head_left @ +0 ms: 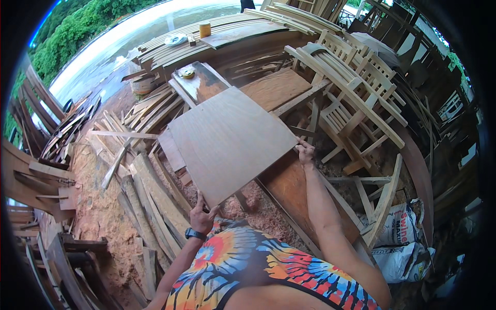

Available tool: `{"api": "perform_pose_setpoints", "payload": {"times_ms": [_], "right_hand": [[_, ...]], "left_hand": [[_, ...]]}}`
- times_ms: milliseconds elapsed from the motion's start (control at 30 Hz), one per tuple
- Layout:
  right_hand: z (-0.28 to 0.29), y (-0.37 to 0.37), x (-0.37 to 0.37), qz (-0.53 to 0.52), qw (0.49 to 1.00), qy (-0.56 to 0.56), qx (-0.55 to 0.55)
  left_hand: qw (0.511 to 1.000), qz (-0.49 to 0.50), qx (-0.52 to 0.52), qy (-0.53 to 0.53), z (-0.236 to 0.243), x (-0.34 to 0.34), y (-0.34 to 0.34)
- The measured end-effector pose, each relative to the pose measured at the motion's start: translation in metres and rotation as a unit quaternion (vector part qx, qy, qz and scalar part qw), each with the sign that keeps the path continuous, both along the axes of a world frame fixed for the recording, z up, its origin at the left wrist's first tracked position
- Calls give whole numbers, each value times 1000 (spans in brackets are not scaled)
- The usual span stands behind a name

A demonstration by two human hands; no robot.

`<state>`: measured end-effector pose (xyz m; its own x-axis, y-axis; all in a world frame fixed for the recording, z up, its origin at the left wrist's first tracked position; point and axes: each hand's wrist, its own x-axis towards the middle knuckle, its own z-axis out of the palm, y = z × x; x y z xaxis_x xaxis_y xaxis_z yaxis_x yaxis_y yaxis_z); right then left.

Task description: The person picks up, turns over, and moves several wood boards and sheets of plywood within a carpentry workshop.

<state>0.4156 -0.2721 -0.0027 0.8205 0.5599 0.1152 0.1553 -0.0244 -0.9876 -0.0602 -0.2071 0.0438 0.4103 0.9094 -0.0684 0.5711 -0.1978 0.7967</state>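
A flat, pale plywood panel (232, 139) lies at a slant in front of me, between both hands. My left hand (202, 216), with a dark watch (195, 234) on its wrist, grips the panel's near left corner. At the right corner, my right hand (306, 151) has its fingers closed on the edge. Under the panel, a reddish-brown board (297, 199) shows along my right forearm. Beyond the far edge sits a stained board (206, 85) with a small round yellow item (187, 74) on it; the supports beneath the panel are mostly hidden.
Wooden chair frames (356, 93) stand on the right, and white sacks (398, 240) lie near right. Scrap planks (150, 191) cover the sawdust-strewn ground (95, 217) on the left. A long stack of timber (170, 49) at the back bears a yellowish can (205, 30).
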Motion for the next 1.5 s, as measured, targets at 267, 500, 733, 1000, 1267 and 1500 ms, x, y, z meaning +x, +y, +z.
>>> {"api": "perform_pose_setpoints", "payload": {"times_ms": [267,500,733,1000,1267,1500], "right_hand": [[-8,-12,4,-12,999,-47,-12],[12,1,1,-25,999,9,28],[9,-9,-3,-29,999,37,2],[17,-5,-9,-50,999,9,17],[-9,-5,8,-59,995,-69,-29],[-13,-8,10,-46,997,-67,10]], "left_hand": [[999,-21,-23,-13,16,3,0],[991,26,71,-114,1,-8,34],[995,46,19,-88,-11,-2,56],[996,30,-6,-82,-31,-46,42],[937,-98,-259,214,-35,-116,-3],[909,-96,-377,149,-55,-133,-10]]}}
